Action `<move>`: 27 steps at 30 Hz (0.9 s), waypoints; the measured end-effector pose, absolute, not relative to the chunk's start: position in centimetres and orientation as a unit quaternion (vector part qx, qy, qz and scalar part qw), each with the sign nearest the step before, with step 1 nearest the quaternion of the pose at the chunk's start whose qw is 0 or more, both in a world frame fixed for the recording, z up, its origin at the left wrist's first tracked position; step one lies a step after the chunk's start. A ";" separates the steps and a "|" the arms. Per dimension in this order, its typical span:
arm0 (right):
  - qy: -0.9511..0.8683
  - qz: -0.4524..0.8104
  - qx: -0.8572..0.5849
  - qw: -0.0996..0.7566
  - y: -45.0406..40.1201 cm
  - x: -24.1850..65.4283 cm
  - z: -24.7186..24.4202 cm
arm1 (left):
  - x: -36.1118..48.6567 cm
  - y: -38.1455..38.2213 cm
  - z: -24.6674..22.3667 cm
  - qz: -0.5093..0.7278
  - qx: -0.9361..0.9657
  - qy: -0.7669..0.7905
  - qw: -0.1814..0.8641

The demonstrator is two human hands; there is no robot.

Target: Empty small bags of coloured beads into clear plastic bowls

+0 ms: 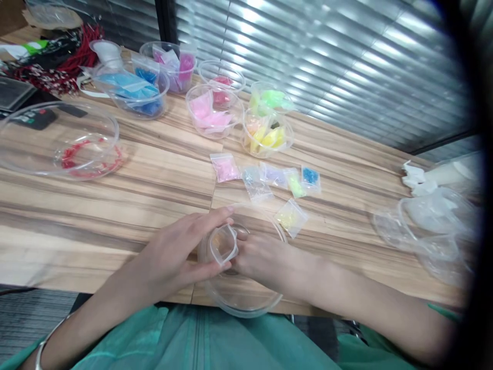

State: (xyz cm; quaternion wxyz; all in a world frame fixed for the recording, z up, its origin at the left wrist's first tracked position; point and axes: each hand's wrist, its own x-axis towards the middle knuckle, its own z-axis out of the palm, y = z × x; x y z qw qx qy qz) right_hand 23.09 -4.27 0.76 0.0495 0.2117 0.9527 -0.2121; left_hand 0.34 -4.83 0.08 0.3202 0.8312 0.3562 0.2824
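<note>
My left hand (175,252) curves its thumb and fingers around a small clear plastic holder (223,245) with a squarish open mouth. Whether that is a bag or a cup I cannot tell. Right beside it, my right hand (260,259) is closed, its fingertips curled down and hidden. Both hands are over a large clear round bowl (246,311) at the table's front edge. Just beyond the bowl lie small zip bags: a yellow one (291,218), a pink one (225,168), a clear one (256,184), a lilac one (273,174), a lime one (296,183) and a blue one (310,177).
Clear tubs of coloured bags stand at the back, including blue (134,92), pink (213,113) and yellow (267,134). On the left are a clear lid (111,123), a ring of red pieces (92,156) and red-black cords (73,56). Clear plastic containers (427,221) sit at right.
</note>
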 end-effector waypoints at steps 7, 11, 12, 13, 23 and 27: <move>0.940 -0.261 0.217 0.024 -3.7 23.5 0.8 | 0.3 -4.8 0.0 0.273 0.826 0.364 0.332; 0.933 -0.276 0.233 0.012 -4.2 23.2 0.4 | 0.3 -4.8 0.2 0.263 0.823 0.375 0.335; 0.928 -0.282 0.243 0.003 -4.2 23.2 0.2 | 0.3 -4.8 0.2 0.262 0.823 0.374 0.337; 0.922 -0.290 0.256 -0.010 -4.3 23.2 0.2 | 0.3 -4.8 0.2 0.261 0.823 0.374 0.339; 0.768 -0.354 0.421 -0.329 -3.5 23.7 2.1 | -0.1 -4.7 0.0 0.277 0.817 0.391 0.322; 0.797 -0.362 0.300 -0.380 -3.7 23.6 3.1 | -0.1 -4.8 0.1 0.265 0.827 0.379 0.319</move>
